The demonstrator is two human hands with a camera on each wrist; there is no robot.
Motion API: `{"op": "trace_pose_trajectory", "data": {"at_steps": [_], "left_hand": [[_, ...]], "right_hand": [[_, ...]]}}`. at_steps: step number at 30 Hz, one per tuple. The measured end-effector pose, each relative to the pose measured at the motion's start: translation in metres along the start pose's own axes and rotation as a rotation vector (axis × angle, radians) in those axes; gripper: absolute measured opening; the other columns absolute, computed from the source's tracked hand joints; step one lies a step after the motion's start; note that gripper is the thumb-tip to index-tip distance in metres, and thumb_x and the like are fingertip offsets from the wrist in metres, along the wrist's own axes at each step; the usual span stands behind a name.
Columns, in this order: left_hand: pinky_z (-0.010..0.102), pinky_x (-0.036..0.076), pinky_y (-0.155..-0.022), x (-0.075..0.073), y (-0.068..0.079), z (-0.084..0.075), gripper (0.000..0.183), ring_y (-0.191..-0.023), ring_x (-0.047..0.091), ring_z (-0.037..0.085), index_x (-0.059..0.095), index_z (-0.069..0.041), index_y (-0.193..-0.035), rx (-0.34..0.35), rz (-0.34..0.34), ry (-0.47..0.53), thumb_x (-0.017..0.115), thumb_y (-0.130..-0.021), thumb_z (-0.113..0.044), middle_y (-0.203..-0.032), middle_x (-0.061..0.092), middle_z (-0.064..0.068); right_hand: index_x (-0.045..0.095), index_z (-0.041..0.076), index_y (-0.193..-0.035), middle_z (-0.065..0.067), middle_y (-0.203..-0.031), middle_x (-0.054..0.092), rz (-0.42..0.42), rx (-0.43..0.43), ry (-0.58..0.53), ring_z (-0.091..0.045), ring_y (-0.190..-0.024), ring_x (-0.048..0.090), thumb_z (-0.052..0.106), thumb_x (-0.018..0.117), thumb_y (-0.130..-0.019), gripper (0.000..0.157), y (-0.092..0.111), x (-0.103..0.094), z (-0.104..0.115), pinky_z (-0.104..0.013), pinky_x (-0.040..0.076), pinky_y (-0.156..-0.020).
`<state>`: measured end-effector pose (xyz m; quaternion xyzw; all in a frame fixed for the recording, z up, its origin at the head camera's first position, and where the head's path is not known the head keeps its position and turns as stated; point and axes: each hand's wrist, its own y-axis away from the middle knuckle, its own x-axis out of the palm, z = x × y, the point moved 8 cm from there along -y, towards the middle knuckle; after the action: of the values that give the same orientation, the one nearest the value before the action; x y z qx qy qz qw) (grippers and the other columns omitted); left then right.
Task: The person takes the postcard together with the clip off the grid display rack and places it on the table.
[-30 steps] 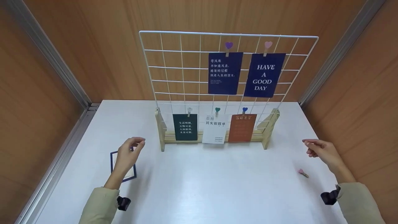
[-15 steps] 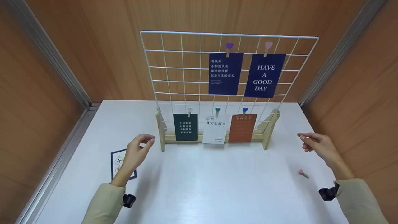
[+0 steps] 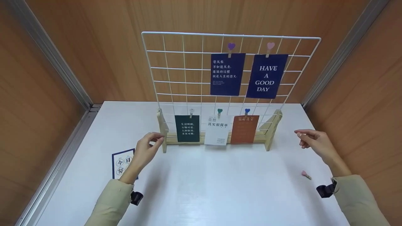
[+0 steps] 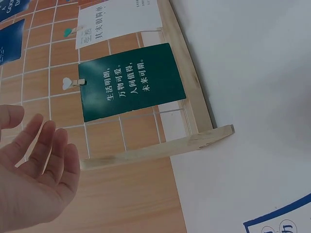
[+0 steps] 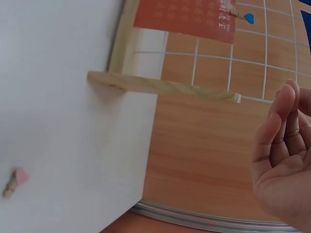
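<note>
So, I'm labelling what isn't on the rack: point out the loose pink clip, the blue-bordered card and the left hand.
Loose pink clip [image 5: 19, 177]: right wrist view, on its heart.
Blue-bordered card [image 3: 122, 163]: head view, on its printed face.
Left hand [image 3: 145, 150]: head view, on its back.

rack [image 3: 201, 94] from above and both sides

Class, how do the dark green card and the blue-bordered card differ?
The dark green card hangs clipped to the wire grid; the blue-bordered card lies on the table.
The dark green card has white lettering on green; the blue-bordered card has dark characters in circles on white.
In the head view, the left forearm partly hides the blue-bordered card, not the dark green card.
Both carry Chinese characters.
</note>
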<state>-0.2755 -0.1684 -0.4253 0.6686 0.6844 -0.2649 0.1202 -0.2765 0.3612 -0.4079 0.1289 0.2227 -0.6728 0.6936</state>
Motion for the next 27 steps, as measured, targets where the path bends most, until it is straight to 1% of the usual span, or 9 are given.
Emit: {"op": "trace_pose_trajectory", "data": {"at_steps": [8, 11, 19, 23, 27], "left_hand": [[0.033, 0.043, -0.072, 0.007, -0.003, -0.009, 0.020, -0.091, 0.051, 0.019, 0.059, -0.004, -0.103, 0.051, 0.013, -0.004, 0.053, -0.089, -0.017, -0.097, 0.057, 0.006], [0.032, 0.043, -0.071, 0.009, -0.005, -0.011, 0.020, -0.090, 0.051, 0.018, 0.059, -0.004, -0.104, 0.059, 0.022, -0.007, 0.053, -0.089, -0.017, -0.098, 0.056, 0.005], [0.033, 0.044, -0.072, 0.013, -0.010, -0.017, 0.021, -0.090, 0.051, 0.018, 0.059, -0.004, -0.104, 0.049, 0.045, 0.002, 0.053, -0.089, -0.018, -0.097, 0.056, 0.006], [0.032, 0.044, -0.071, 0.014, -0.012, -0.022, 0.019, -0.088, 0.051, 0.018, 0.060, -0.004, -0.102, 0.070, 0.049, 0.005, 0.054, -0.089, -0.016, -0.095, 0.057, 0.006], [0.032, 0.044, -0.071, 0.016, -0.015, -0.027, 0.018, -0.086, 0.051, 0.017, 0.060, -0.004, -0.101, 0.099, 0.055, 0.014, 0.054, -0.089, -0.016, -0.093, 0.056, 0.004]], "right_hand": [[0.056, -0.008, -0.106, -0.008, -0.069, 0.055, 0.006, 0.002, -0.006, -0.012, -0.059, 0.053, 0.021, 0.054, -0.088, 0.035, -0.006, 0.006, 0.004, -0.022, 0.049, -0.058], [0.056, -0.008, -0.107, -0.008, -0.069, 0.055, 0.017, 0.004, -0.006, -0.012, -0.060, 0.053, 0.022, 0.054, -0.089, 0.035, -0.008, 0.009, 0.006, -0.022, 0.049, -0.058], [0.056, -0.007, -0.109, -0.010, -0.073, 0.054, 0.022, 0.006, 0.024, -0.013, -0.062, 0.053, 0.023, 0.053, -0.089, 0.036, -0.013, 0.014, 0.013, -0.022, 0.049, -0.060], [0.055, -0.008, -0.110, -0.013, -0.075, 0.055, 0.040, 0.004, 0.024, -0.013, -0.062, 0.053, 0.021, 0.052, -0.090, 0.035, -0.016, 0.017, 0.017, -0.022, 0.049, -0.060], [0.055, -0.008, -0.111, -0.012, -0.074, 0.056, 0.054, -0.006, 0.021, -0.013, -0.061, 0.053, 0.016, 0.050, -0.091, 0.032, -0.019, 0.018, 0.022, -0.022, 0.049, -0.059]]}}
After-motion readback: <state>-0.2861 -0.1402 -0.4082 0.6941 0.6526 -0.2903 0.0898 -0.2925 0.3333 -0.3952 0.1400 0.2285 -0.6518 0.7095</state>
